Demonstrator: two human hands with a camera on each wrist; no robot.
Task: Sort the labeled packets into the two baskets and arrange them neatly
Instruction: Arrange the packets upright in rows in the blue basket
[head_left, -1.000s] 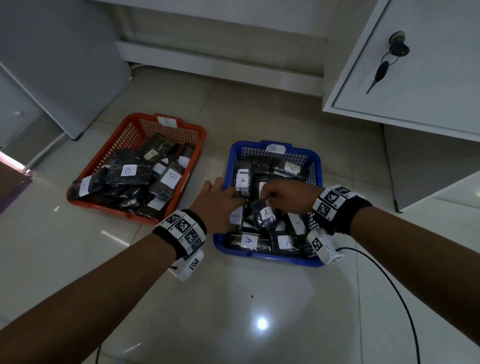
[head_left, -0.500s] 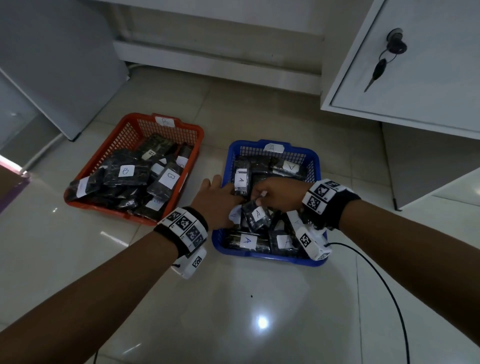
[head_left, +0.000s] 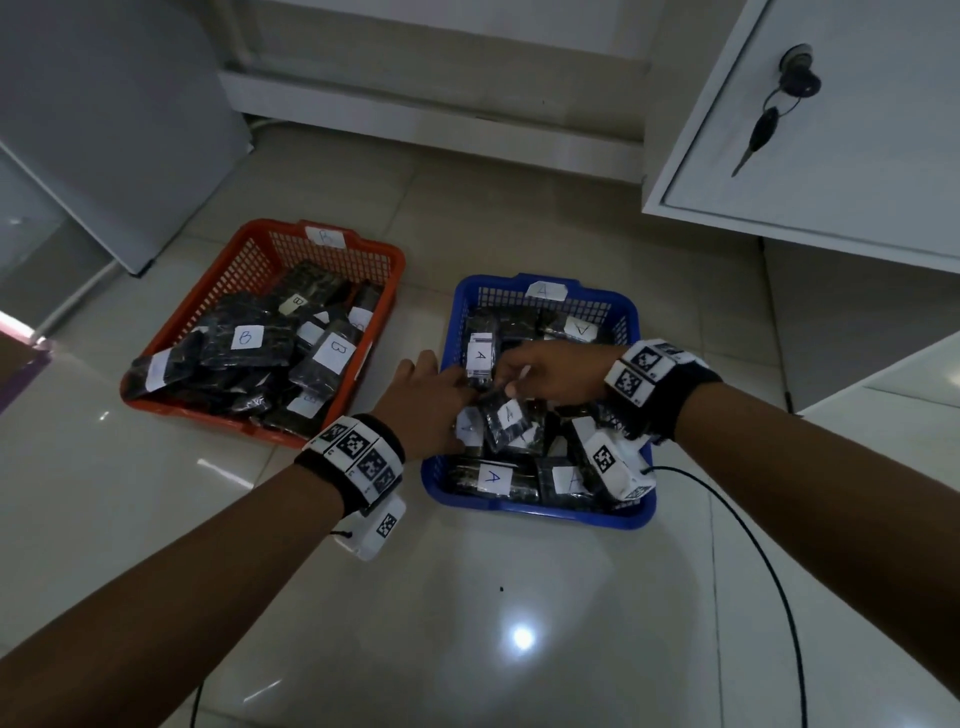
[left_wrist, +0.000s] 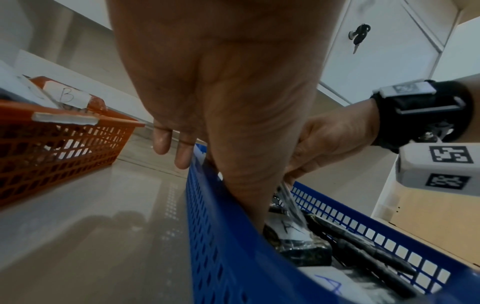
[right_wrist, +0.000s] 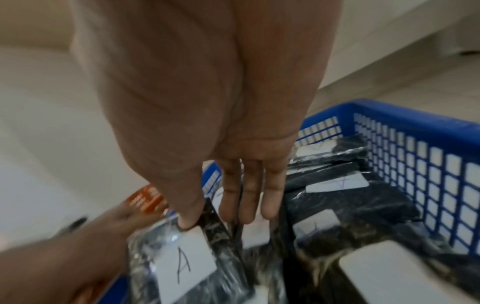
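A blue basket (head_left: 535, 512) marked A holds several dark packets with A labels. To its left, a red basket (head_left: 208, 291) marked B holds several B packets. My right hand (head_left: 511, 387) hovers over the middle of the blue basket. Its thumb (right_wrist: 187, 224) and fingers pinch the top edge of one A packet (right_wrist: 182, 265), also seen from the head camera (head_left: 506, 418). My left hand (head_left: 441, 400) lies across the blue basket's left rim (left_wrist: 221, 236). The thumb dips in among the packets and two fingers (left_wrist: 168, 144) hang outside. Its grip is hidden.
A white cabinet door with a key in its lock (head_left: 795, 88) stands at the right. Below the right arm, a black cable (head_left: 753, 545) curves over the glossy tile floor. A grey panel (head_left: 104, 130) leans at the far left. The red basket (left_wrist: 52, 148) sits close beside the blue one.
My right hand has edged slightly left with the pinched A packet, closer to my left hand. The left hand stays at the blue basket's rim.
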